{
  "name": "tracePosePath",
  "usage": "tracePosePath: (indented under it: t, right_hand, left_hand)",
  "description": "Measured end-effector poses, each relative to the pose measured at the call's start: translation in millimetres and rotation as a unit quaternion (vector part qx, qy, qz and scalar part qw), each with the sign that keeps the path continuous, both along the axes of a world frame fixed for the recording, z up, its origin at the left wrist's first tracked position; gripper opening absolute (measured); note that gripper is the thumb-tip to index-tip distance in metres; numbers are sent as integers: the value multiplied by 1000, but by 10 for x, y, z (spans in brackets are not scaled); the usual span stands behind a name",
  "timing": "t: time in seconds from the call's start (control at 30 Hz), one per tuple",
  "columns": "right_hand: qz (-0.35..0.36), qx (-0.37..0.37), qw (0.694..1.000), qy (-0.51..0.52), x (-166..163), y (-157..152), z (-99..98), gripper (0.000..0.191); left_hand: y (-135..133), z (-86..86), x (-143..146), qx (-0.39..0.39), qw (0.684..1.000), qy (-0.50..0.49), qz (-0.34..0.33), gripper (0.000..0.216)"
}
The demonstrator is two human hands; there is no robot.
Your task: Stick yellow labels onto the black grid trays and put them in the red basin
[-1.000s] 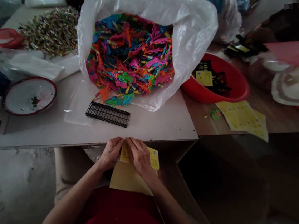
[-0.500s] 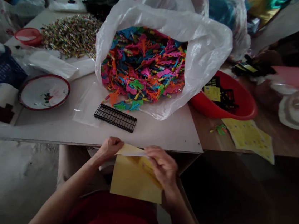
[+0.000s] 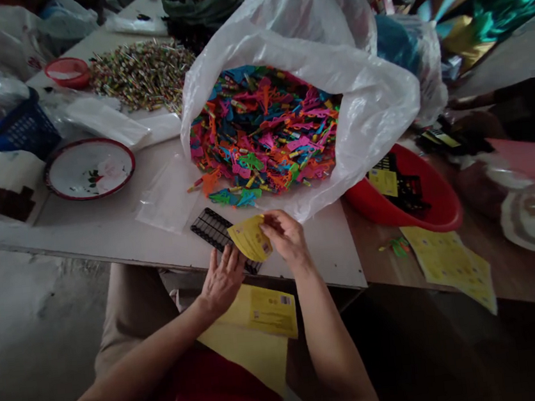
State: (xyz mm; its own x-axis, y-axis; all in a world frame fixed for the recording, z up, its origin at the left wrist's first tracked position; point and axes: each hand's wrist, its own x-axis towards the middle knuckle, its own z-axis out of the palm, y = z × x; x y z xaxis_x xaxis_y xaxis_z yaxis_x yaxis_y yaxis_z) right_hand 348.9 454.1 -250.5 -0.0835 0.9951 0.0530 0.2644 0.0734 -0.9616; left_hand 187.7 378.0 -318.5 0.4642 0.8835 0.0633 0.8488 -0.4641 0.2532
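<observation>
My right hand (image 3: 287, 237) pinches a small yellow sticker label (image 3: 251, 239) and holds it just above the black plastic grid rack (image 3: 212, 227) on the white table (image 3: 106, 228). My left hand (image 3: 222, 278) rests with spread fingers against the near end of the rack at the table's edge. A yellow sticker sheet (image 3: 257, 321) lies on my lap below both hands. Right behind the rack stands a large white plastic bag (image 3: 371, 95) full of small colourful plastic toys (image 3: 264, 133).
A red basin (image 3: 434, 197) holding black racks and a yellow label sits to the right, with more yellow sheets (image 3: 450, 257) beside it. A white enamel plate (image 3: 89, 169), a blue basket (image 3: 22, 128), a pile of small sticks (image 3: 141, 73) and clear bags lie at the left.
My right hand peeled a yellow label off the sheet on my lap and lifted it to the black rack. My left hand let go of the sheet and moved onto the rack.
</observation>
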Motion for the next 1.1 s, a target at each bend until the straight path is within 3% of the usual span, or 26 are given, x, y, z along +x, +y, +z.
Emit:
tracePosePath:
  t: [0.1,0.17,0.33,0.5,0.67,1.1]
  right_hand:
    - [73,-62,995,-4,-106,229,-237,26]
    - [86,-89,992,2,-154,314,-377,25]
    - [138,-59,989,-17,-350,468,-500,20]
    - [181,-47,982,-36,-504,609,-547,17]
    - [170,-66,982,-49,-518,630,-648,15]
    - [166,-76,982,-46,-522,695,-747,16]
  left_hand:
    - [-211,-103,-7,52,999,6,-17,44]
    - [-256,-95,-72,80,996,3,-39,42]
    - [-230,67,-284,139,982,-80,-102,28]
    - [-158,180,-503,163,973,-165,14,11]
    - [-11,108,-771,168,972,-138,86,15]
    - [154,-30,-882,132,982,-84,102,30]
